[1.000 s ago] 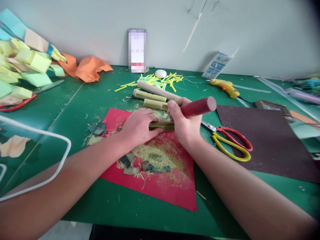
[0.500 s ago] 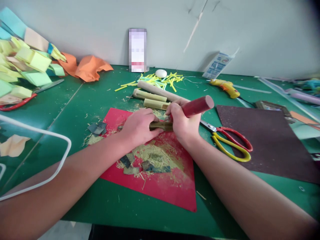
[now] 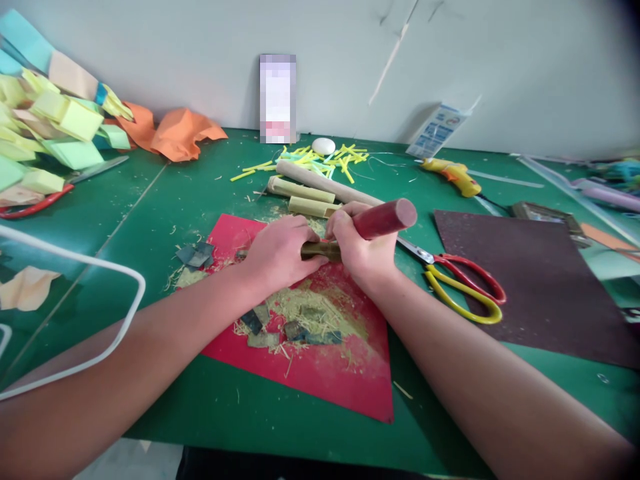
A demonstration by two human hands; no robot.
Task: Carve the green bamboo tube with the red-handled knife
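Note:
My left hand [image 3: 280,252] is closed around a short greenish-brown bamboo stick [image 3: 320,251], holding it flat above a red sheet [image 3: 320,373]. My right hand [image 3: 361,248] is wrapped round the dark red round handle [image 3: 387,217] of a tool; its working end is hidden behind my fingers, against the stick. Pale shavings and small dark scraps [image 3: 305,320] lie heaped on the red sheet just below both hands.
Three pale bamboo pieces [image 3: 305,190] and yellow strips [image 3: 325,160] lie behind my hands. Red-and-yellow scissors [image 3: 460,287] sit to the right beside a dark brown sheet [image 3: 530,280]. A yellow glue gun [image 3: 450,173], orange paper [image 3: 175,133] and folded coloured papers [image 3: 50,133] ring the green mat [image 3: 200,193].
My right hand has slid a little to the left along the stick, and the red handle has dropped and shifted left with it. My left hand has stayed put.

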